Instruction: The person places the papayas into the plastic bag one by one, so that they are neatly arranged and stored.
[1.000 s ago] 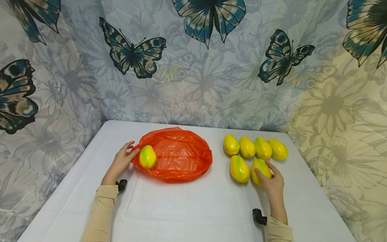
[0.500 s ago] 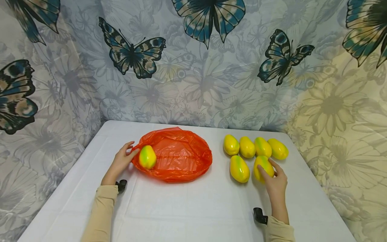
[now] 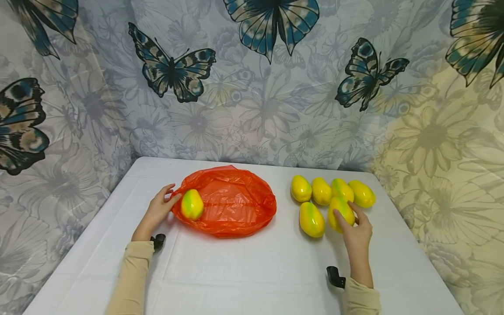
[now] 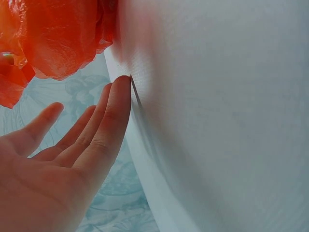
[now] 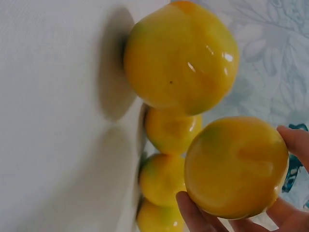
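My right hand [image 3: 359, 232] grips a glossy yellow mango [image 3: 341, 214] with a green streak. In the right wrist view this held mango [image 5: 236, 166] is raised off the white table, thumb and fingers on either side. Beside it stands another mango [image 3: 312, 220], and several more mangoes [image 3: 322, 191] line up behind. On the left lies a wide-mouthed red plastic bag [image 3: 232, 205] with one yellow-green mango [image 3: 192, 204] inside its left end. My left hand [image 3: 157, 208] is at the bag's left rim. Its fingers [image 4: 113, 113] are extended and spread in the left wrist view, below the bag.
A white cloth covers the table [image 3: 244, 271]. Behind it hangs a flowered backdrop [image 3: 260, 113] with butterflies. Black wrist cameras sit by the left cuff and the right cuff [image 3: 360, 299].
My right hand has lifted the mango from the front row, first shifting right and up, then slightly back left. The left hand and the bag have stayed in place.
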The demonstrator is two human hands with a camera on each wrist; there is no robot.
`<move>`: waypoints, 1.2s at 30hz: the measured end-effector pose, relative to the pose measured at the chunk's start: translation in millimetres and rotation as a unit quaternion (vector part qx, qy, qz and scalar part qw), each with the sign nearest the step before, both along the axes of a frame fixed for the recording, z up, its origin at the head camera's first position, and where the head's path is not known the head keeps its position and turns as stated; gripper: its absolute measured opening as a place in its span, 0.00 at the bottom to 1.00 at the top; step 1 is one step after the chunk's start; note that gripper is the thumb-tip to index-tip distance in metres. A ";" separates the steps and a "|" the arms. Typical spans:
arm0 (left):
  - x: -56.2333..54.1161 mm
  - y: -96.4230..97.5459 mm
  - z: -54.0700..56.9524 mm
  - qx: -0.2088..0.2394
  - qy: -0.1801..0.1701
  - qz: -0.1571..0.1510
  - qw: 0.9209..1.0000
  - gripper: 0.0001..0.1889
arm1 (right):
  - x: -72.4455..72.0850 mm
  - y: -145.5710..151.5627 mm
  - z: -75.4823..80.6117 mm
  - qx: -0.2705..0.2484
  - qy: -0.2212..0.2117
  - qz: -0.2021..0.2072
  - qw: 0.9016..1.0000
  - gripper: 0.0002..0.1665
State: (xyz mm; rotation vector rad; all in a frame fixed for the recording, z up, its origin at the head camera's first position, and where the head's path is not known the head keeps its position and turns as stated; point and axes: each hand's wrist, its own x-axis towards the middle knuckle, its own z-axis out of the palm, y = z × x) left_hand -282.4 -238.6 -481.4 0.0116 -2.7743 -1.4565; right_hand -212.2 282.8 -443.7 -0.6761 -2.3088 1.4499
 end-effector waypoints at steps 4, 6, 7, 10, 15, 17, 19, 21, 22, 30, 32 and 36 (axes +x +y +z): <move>-0.1 0.1 0.0 0.001 -0.004 0.000 1.000 0.35 | -2.0 -4.5 1.5 0.002 0.005 0.002 1.000 0.39; -0.3 0.2 0.0 0.000 -0.008 0.001 1.000 0.36 | -3.3 -6.8 2.3 0.003 0.011 0.006 1.000 0.39; -0.5 0.2 -0.1 0.000 -0.010 0.001 1.000 0.36 | -4.0 -7.8 2.5 0.004 0.014 0.009 1.000 0.39; -0.7 0.3 -0.1 -0.001 -0.013 0.001 1.000 0.36 | -6.1 -10.9 3.4 0.007 0.027 0.017 0.999 0.38; -0.6 0.0 0.3 -0.001 -0.014 0.001 1.000 0.36 | -8.6 -16.5 6.1 0.007 0.038 0.029 0.999 0.38; -0.4 0.0 0.6 0.000 -0.014 0.001 1.000 0.37 | -9.3 -18.8 7.5 0.006 0.036 0.030 0.999 0.38; -0.2 0.0 0.9 0.000 -0.015 0.002 1.000 0.37 | -9.8 -21.0 9.1 0.005 0.033 0.030 0.999 0.39; 0.1 0.1 1.2 0.000 -0.015 0.002 1.000 0.36 | -10.7 -22.9 10.0 0.006 0.034 0.030 0.999 0.39; 0.3 0.1 1.3 0.000 -0.015 0.002 1.000 0.36 | -11.3 -23.9 10.5 0.006 0.035 0.030 0.999 0.38; 0.1 0.1 1.2 -0.003 -0.012 0.001 1.000 0.36 | -16.0 -33.7 16.2 -0.004 0.040 0.041 0.998 0.38; -0.1 0.2 1.1 -0.003 -0.010 0.001 1.000 0.36 | -16.7 -36.4 17.6 -0.008 0.043 0.046 0.998 0.38; -0.2 0.6 1.1 -0.003 -0.011 0.000 1.000 0.36 | -18.6 -40.9 18.8 -0.012 0.052 0.055 0.997 0.38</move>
